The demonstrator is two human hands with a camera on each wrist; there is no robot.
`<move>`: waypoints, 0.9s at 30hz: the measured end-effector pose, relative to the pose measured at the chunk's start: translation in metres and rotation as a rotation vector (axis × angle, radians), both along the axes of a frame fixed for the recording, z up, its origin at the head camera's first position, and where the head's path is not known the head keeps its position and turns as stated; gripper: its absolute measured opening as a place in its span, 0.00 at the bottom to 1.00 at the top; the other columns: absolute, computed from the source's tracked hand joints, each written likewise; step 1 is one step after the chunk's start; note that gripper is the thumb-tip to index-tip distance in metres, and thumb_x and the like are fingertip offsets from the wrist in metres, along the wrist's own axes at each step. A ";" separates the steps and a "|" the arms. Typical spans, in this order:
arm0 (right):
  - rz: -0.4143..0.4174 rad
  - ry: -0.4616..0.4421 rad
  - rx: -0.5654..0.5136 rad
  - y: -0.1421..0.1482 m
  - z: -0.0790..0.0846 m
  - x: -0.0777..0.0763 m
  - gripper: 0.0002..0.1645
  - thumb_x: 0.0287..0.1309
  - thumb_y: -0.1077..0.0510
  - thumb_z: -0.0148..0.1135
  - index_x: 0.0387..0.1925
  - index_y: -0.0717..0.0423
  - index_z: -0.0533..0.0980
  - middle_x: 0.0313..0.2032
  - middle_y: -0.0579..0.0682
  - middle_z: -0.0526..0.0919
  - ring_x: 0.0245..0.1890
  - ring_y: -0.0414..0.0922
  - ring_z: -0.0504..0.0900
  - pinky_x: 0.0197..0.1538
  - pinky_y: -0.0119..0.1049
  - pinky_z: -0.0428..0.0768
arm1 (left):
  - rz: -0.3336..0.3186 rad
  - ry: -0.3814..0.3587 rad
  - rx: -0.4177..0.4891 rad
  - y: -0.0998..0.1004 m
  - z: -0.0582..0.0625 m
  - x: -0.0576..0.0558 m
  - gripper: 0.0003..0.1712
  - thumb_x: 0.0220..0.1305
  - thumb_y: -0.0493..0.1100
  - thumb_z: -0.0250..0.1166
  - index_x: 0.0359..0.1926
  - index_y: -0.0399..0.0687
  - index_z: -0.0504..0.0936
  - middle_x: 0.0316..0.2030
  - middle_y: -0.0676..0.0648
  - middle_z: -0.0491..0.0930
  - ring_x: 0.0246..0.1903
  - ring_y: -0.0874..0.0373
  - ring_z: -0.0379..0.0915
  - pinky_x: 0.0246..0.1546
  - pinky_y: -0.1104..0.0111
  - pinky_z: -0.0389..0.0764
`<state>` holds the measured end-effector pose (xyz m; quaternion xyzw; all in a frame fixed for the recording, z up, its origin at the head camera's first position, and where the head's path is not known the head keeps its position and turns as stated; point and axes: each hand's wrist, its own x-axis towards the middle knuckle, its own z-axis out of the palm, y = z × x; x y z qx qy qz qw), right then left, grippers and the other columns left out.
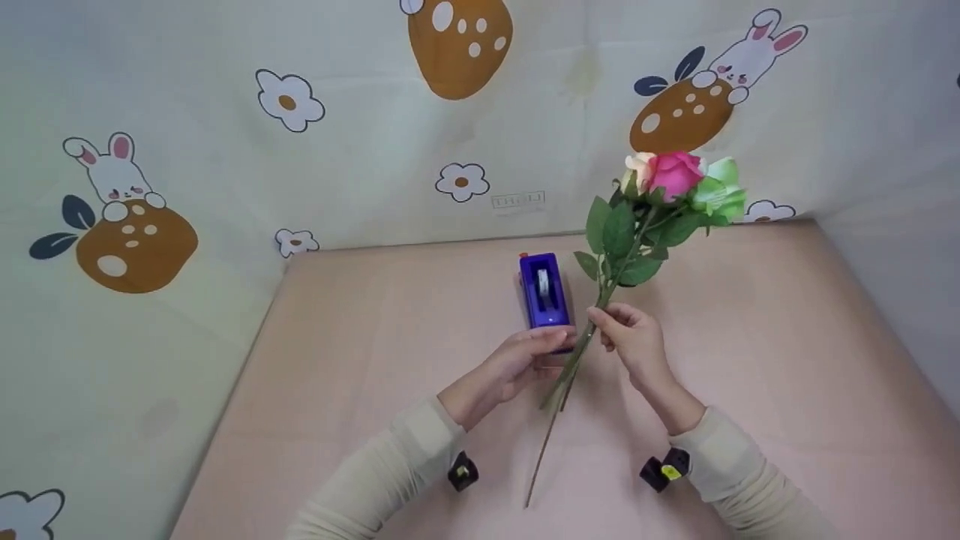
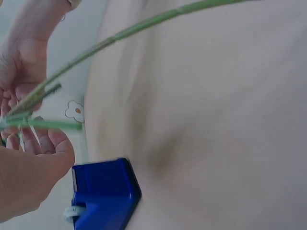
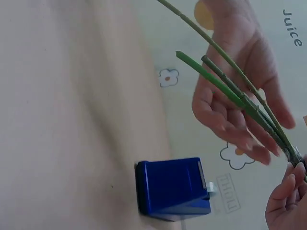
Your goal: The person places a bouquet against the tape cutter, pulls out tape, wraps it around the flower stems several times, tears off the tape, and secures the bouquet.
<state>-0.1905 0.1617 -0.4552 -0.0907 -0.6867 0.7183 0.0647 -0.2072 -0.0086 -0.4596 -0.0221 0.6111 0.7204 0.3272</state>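
Observation:
My right hand pinches a bundle of artificial rose stems near mid-length, just below the leaves. The heads lean up to the right: a pink rose, a cream rose and a pale green flower. Beside the lower stems is my left hand; in the right wrist view its fingers are loosely spread behind the stems, gripping nothing. Something clear and shiny, perhaps tape, shows on the stems beside the right fingertips. A blue tape dispenser stands just beyond the left hand, its near end partly hidden.
A pale pink cloth covers the table. Behind it hangs a printed backdrop with bunnies and flowers. One stem reaches well below the others, towards the table's front. Black wrist cameras hang at both cuffs.

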 end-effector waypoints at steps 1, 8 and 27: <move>0.007 0.006 0.018 0.005 0.001 -0.001 0.07 0.53 0.62 0.63 0.24 0.60 0.76 0.14 0.45 0.71 0.16 0.36 0.68 0.22 0.27 0.70 | 0.005 -0.001 -0.008 -0.004 -0.001 -0.002 0.21 0.64 0.47 0.56 0.56 0.43 0.74 0.47 0.48 0.80 0.37 0.61 0.77 0.42 0.68 0.74; 0.102 0.029 0.268 0.043 0.007 -0.004 0.16 0.56 0.57 0.61 0.33 0.70 0.76 0.18 0.45 0.74 0.18 0.36 0.72 0.25 0.27 0.75 | 0.147 0.011 -0.033 -0.036 -0.009 -0.017 0.22 0.66 0.47 0.55 0.56 0.38 0.72 0.46 0.47 0.80 0.32 0.63 0.77 0.33 0.72 0.74; 0.422 -0.168 0.767 0.117 -0.010 -0.016 0.14 0.63 0.60 0.49 0.26 0.67 0.72 0.10 0.46 0.71 0.10 0.39 0.74 0.20 0.39 0.78 | 0.321 0.154 -0.280 -0.102 -0.020 -0.036 0.20 0.64 0.42 0.57 0.55 0.38 0.72 0.52 0.39 0.74 0.34 0.57 0.76 0.44 0.60 0.73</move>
